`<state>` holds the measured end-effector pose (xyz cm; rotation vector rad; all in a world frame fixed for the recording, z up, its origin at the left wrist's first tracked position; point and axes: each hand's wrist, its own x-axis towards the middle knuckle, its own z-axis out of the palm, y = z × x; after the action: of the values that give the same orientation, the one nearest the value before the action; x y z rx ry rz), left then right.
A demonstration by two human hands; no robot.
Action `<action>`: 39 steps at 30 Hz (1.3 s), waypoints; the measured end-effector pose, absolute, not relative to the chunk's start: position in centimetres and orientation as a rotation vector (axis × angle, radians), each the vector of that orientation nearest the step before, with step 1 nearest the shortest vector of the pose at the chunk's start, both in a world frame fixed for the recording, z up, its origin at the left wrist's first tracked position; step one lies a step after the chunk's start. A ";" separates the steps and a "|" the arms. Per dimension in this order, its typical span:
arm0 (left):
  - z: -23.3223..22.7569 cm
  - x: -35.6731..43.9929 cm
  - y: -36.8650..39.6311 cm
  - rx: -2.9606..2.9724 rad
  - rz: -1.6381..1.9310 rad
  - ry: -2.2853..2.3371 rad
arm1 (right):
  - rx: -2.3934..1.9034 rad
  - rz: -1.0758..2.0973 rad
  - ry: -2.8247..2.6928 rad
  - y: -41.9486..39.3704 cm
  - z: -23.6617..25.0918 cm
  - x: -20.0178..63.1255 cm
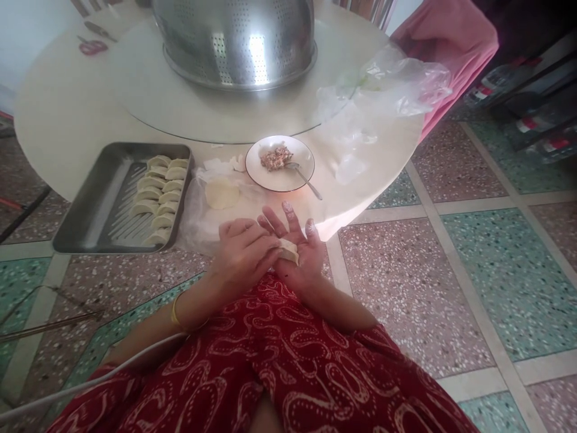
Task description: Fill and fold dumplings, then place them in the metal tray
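Note:
A folded dumpling (289, 250) lies across the palm of my right hand (300, 252), whose floury fingers are spread upward. My left hand (243, 252) covers it from the left and pinches its edge. Both hands hover over my lap, just below the round table's edge (58, 174). A stack of round dough wrappers (222, 193) rests on plastic just beyond my hands. The white bowl (297, 174) holds minced filling (276, 159) and a metal spoon (303, 175).
A metal tray (90, 204) at the left holds several finished dumplings (158, 198) in rows. An upturned steel colander (234, 42) sits on the turntable. Clear plastic bags (383, 84) lie at the right, pink scissors (92, 46) far left. Terrazzo floor surrounds.

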<state>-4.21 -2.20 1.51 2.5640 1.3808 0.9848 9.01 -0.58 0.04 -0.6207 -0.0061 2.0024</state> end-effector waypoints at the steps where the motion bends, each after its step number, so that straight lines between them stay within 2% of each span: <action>1: 1.4 -4.1 -2.1 2.576 0.985 1.373 | -0.623 2.003 -0.008 -0.6 0.0 9.0; 7: 1.0 -4.0 -1.8 2.647 1.036 1.325 | -0.620 2.022 -0.030 -0.6 -0.3 8.9; 14: 1.8 -4.7 -2.1 2.592 0.930 1.412 | -0.597 2.035 -0.053 -0.7 -0.4 8.9; 22: 1.2 -4.3 -1.7 2.656 0.945 1.215 | -0.683 2.047 0.012 -0.7 0.5 8.9; 33: 1.0 -4.6 -1.7 2.627 0.762 1.280 | -0.638 2.078 -0.038 -0.8 -0.1 9.1; 39: 1.7 -4.4 -1.5 2.713 0.827 1.250 | -0.629 2.150 0.021 -0.6 -0.4 9.3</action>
<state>-4.38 -1.49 1.74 2.7129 1.2502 0.8271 9.26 -0.61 -0.45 -0.6288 0.0206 2.1498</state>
